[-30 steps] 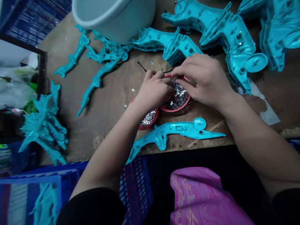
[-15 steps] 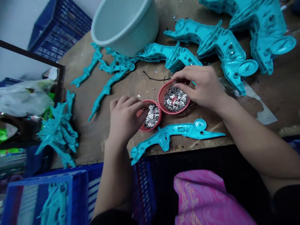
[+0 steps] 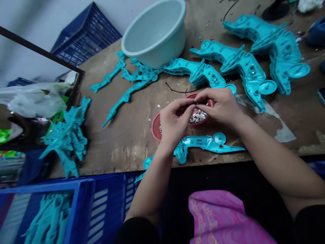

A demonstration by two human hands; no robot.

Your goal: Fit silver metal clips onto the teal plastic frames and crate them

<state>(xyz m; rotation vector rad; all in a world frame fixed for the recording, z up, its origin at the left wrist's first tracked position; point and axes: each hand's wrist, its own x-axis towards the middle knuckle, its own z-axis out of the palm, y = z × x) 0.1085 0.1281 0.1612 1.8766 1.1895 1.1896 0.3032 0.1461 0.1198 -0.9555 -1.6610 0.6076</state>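
Note:
My left hand and my right hand come together, fingertips meeting above a red mesh basket heaped with small silver metal clips. Whatever lies between my fingers is hidden. A second red mesh basket sits just left, mostly covered by my left hand. A teal moulded plastic part lies on the bench close in front of both hands. A thin black wire curves behind them, with a few loose clips nearby.
Stacked teal plastic parts cover the worn wooden bench behind my hands, beside a pale plastic basin. A blue crate holding teal parts stands below the bench edge at left. Pink cloth lies on my lap.
My left hand has moved right from the smaller basket and now meets my right hand above the larger one. The whole view has shifted as my head turned.

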